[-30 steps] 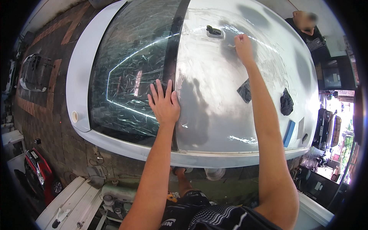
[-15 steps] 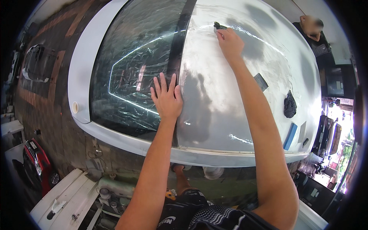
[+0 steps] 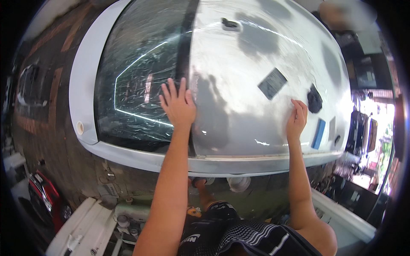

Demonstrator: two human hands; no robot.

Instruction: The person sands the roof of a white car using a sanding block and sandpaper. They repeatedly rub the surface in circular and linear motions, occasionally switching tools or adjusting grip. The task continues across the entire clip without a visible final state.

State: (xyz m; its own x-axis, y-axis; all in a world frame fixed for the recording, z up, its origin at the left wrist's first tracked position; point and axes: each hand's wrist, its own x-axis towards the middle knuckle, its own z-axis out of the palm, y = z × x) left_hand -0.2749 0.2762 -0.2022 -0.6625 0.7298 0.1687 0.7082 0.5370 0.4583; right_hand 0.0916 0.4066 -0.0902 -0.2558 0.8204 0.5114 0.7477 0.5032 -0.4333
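Note:
My left hand (image 3: pixel 179 107) rests with spread fingers across the edge of the film-covered glass (image 3: pixel 141 77) and the dark strip beside the car's pale roof panel (image 3: pixel 239 123). My right hand (image 3: pixel 297 119) is over the roof's right part, fingers loosely bent and nothing visible in them. Close to it are a dark rectangular sheet (image 3: pixel 272 83), which looks like sandpaper, and a crumpled black cloth (image 3: pixel 314 99). A small black object (image 3: pixel 229 24) lies by itself on the roof's far part; its kind is unclear.
A blue block (image 3: pixel 318 133), a thin grey sheet (image 3: pixel 332 128) and a small dark item (image 3: pixel 337 139) lie at the roof's right edge. Beyond the roof, a blurred person (image 3: pixel 347 16) is at the upper right. A white bucket (image 3: pixel 238 184) stands below the near edge.
My right hand has let go of the small black object and come back toward me, to the right. My left hand stays spread on the same spot while the view has shifted.

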